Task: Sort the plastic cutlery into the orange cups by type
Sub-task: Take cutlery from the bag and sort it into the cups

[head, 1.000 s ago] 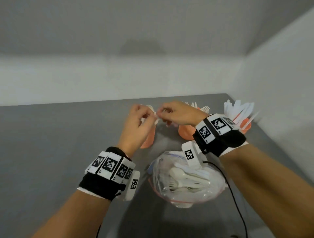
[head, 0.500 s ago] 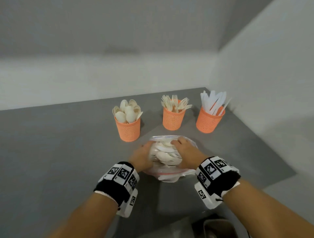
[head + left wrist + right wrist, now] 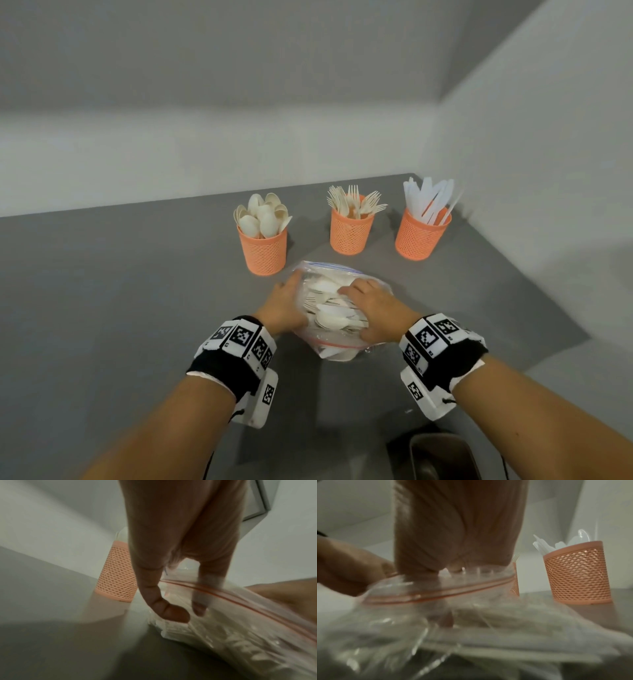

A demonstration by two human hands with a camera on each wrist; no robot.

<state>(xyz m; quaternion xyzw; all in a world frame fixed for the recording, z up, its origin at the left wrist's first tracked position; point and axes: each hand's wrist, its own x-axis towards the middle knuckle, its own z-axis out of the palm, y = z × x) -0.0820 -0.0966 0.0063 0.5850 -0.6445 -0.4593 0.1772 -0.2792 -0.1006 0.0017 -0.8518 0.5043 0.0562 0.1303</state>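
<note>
Three orange mesh cups stand in a row at the back of the grey table: spoons (image 3: 263,245) on the left, forks (image 3: 350,229) in the middle, knives (image 3: 420,236) on the right. In front of them lies a clear zip bag (image 3: 325,274) full of mixed white cutlery. My left hand (image 3: 286,301) pinches the bag's left edge (image 3: 240,622) by the red zip strip, close to the spoon cup (image 3: 116,574). My right hand (image 3: 370,305) reaches into the bag's mouth (image 3: 488,622). Its fingers are blurred behind plastic. The knife cup (image 3: 576,574) stands just to its right.
White walls close off the table (image 3: 137,308) at the back and on the right, just past the knife cup. A dark container (image 3: 442,455) sits below the table's near edge. Bare grey tabletop stretches to the left.
A second ago both hands were up at the spoon cup. They have come back down to the bag, the left on its edge, the right into its opening.
</note>
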